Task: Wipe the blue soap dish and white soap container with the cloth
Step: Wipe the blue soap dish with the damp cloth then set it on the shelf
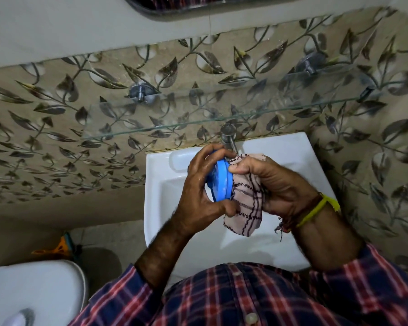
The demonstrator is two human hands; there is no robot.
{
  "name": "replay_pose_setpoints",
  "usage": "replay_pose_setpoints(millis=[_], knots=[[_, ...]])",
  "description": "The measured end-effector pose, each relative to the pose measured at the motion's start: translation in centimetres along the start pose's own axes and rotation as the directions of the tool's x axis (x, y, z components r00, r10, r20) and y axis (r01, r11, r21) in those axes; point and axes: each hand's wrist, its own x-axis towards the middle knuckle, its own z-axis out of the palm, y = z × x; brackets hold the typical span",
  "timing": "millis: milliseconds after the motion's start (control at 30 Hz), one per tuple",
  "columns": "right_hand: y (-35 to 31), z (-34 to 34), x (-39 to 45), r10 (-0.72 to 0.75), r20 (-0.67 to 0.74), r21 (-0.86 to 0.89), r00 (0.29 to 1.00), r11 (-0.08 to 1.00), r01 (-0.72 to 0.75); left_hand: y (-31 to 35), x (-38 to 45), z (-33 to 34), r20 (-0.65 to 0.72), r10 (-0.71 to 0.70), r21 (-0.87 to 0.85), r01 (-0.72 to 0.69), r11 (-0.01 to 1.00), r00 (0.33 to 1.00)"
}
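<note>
My left hand point(199, 184) grips the blue soap dish point(220, 181), holding it on edge over the white sink point(156, 184). My right hand point(266, 182) holds a pinkish checked cloth point(245, 203) bunched against the dish's right face, with the thumb at the rim. The cloth's loose end hangs down below both hands. Fingers and cloth hide most of the dish. I cannot make out a white soap container.
A metal tap point(229, 136) sticks out of the leaf-patterned wall just above my hands. A glass shelf point(174, 124) on metal brackets runs across the wall over the sink. A white toilet point(33, 290) stands at the lower left, with an orange object point(57, 249) behind it.
</note>
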Motion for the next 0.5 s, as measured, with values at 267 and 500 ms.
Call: replay_pose_setpoints(millis=[267,500], knots=[[1.4,-0.6,-1.0,-0.061,0.053,-0.178,0.997,0.982,0.069,0.1,-0.6,-0.7,-0.006,-0.065,-0.061,0.064,0.996,0.998],[1.3,0.1,-1.0,-0.110,-0.014,-0.280,0.994,0.955,0.102,-0.2,-0.3,-0.9,0.013,-0.069,-0.102,0.070,0.992,0.998]])
